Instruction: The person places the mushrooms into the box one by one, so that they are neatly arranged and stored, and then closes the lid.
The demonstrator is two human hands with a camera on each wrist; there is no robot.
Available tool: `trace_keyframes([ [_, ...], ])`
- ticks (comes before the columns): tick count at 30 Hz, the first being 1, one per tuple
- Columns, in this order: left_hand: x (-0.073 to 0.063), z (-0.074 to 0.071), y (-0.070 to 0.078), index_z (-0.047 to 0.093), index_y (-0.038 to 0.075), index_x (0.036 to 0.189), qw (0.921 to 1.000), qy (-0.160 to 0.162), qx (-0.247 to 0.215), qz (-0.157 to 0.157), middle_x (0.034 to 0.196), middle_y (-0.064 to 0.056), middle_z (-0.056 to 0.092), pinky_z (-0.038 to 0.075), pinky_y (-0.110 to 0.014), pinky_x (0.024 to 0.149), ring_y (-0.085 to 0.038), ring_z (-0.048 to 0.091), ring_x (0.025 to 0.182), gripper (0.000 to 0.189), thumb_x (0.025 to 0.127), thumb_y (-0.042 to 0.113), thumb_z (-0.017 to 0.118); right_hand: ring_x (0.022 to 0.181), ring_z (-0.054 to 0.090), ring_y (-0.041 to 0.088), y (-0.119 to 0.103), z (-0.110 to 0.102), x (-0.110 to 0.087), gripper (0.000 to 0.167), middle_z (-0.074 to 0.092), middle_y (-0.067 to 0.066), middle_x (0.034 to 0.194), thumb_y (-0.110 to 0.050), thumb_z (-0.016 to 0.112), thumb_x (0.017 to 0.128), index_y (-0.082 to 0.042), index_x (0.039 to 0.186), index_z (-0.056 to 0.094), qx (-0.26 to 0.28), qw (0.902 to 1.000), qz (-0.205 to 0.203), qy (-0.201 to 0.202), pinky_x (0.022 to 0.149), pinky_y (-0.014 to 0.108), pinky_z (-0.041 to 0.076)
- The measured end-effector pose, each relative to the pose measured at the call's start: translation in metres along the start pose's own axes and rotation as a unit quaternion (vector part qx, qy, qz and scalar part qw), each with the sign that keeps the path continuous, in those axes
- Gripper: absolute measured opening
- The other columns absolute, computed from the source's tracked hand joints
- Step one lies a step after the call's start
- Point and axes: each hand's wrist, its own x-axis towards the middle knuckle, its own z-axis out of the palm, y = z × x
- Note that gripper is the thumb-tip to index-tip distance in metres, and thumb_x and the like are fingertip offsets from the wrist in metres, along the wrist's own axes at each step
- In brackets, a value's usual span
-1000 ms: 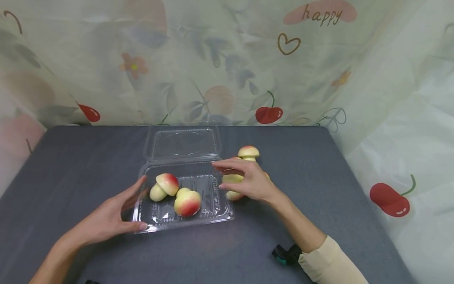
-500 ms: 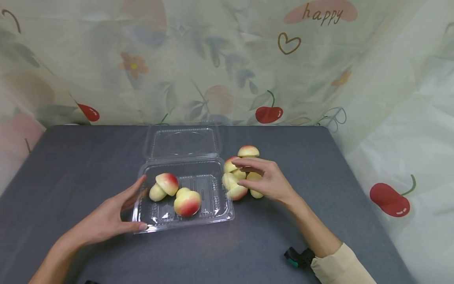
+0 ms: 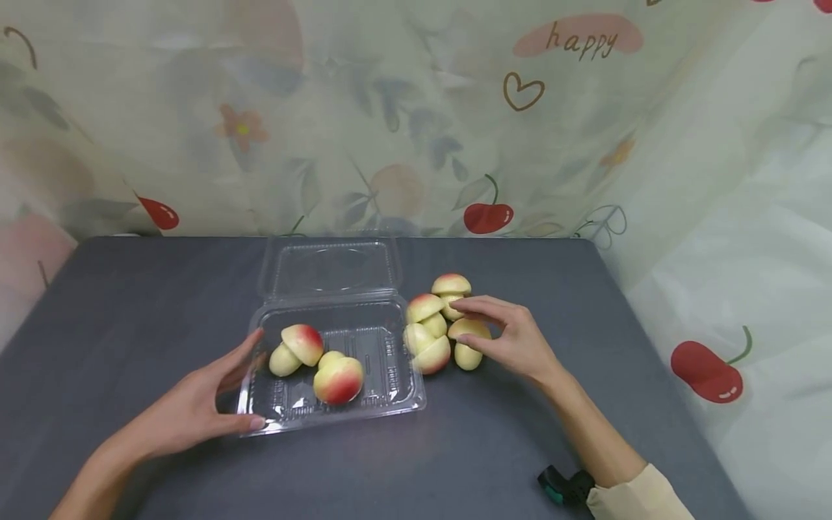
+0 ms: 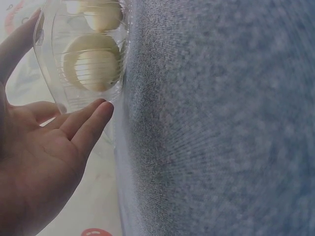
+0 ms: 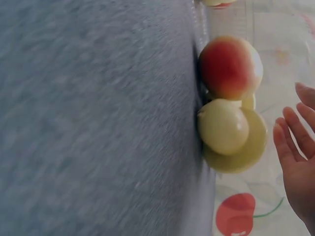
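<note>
A clear plastic clamshell box (image 3: 390, 413) lies with its lid (image 3: 331, 267) folded back. Inside are two toy mushrooms, one on the left (image 3: 302, 345) and one nearer the middle (image 3: 339, 380), cream with red-tinged caps. My left hand (image 3: 185, 404) rests against the box's left side, thumb on the front corner; its fingers look fairly straight in the left wrist view. To the right of the box several more mushrooms (image 3: 432, 354) lie in a cluster. Over the rightmost mushroom (image 3: 468, 355) hovers my right hand (image 3: 516, 339), fingers spread and holding nothing; the right wrist view shows a gap between them.
A dark grey cloth covers the table (image 3: 455, 462). Behind it hangs a printed curtain (image 3: 351, 130), with another pale sheet on the right. A black device (image 3: 564, 487) sits by my right cuff.
My right hand has moved right, from the box's right edge to above the rightmost mushroom, with its fingers apart. My left hand stays on the box. The head view has shifted slightly.
</note>
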Motion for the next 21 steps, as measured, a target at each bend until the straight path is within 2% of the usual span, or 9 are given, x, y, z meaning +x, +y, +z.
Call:
trace_keyframes([
  [5, -0.001, -0.001, -0.001, 0.010, 0.019, 0.161, 1.0000, 0.000, -0.008, 0.005, 0.159, -0.019, 0.029, 0.041, -0.011, 0.094, -0.034, 0.053, 0.129, 0.116, 0.076, 0.050, 0.082, 0.112, 0.063, 0.026, 0.028, -0.003, -0.012, 0.045, 0.067, 0.017, 0.121, 0.005, 0.080, 0.079, -0.002, 0.122, 0.069, -0.015, 0.9999, 0.002, 0.005, 0.097, 0.040, 0.049],
  [10, -0.001, 0.000, -0.002, 0.010, 0.018, 0.161, 0.9999, 0.004, -0.007, 0.016, 0.162, -0.016, 0.022, 0.039, -0.009, 0.094, -0.034, 0.050, 0.131, 0.116, 0.076, 0.049, 0.082, 0.118, 0.061, 0.018, 0.042, -0.007, -0.020, 0.044, 0.067, 0.007, 0.125, -0.010, 0.082, 0.082, -0.010, 0.125, 0.069, -0.045, 0.9989, 0.013, -0.003, 0.100, 0.031, 0.047],
  [14, 0.001, 0.001, -0.003, 0.010, 0.018, 0.161, 0.9998, 0.004, -0.006, 0.020, 0.163, -0.014, 0.021, 0.038, -0.007, 0.094, -0.032, 0.048, 0.131, 0.116, 0.076, 0.049, 0.082, 0.120, 0.059, 0.016, 0.047, -0.009, -0.026, 0.047, 0.065, 0.001, 0.128, -0.013, 0.083, 0.082, -0.007, 0.126, 0.068, -0.058, 0.9981, 0.021, -0.006, 0.100, 0.029, 0.046],
  [21, 0.001, -0.001, 0.000, 0.011, 0.017, 0.161, 0.9997, 0.000, -0.014, 0.020, 0.163, -0.015, 0.022, 0.039, -0.009, 0.094, -0.033, 0.048, 0.132, 0.116, 0.076, 0.049, 0.082, 0.126, 0.056, 0.021, 0.050, -0.008, -0.032, 0.055, 0.059, 0.009, 0.136, -0.006, 0.083, 0.080, -0.003, 0.130, 0.063, -0.038, 0.9982, 0.046, -0.009, 0.103, 0.033, 0.045],
])
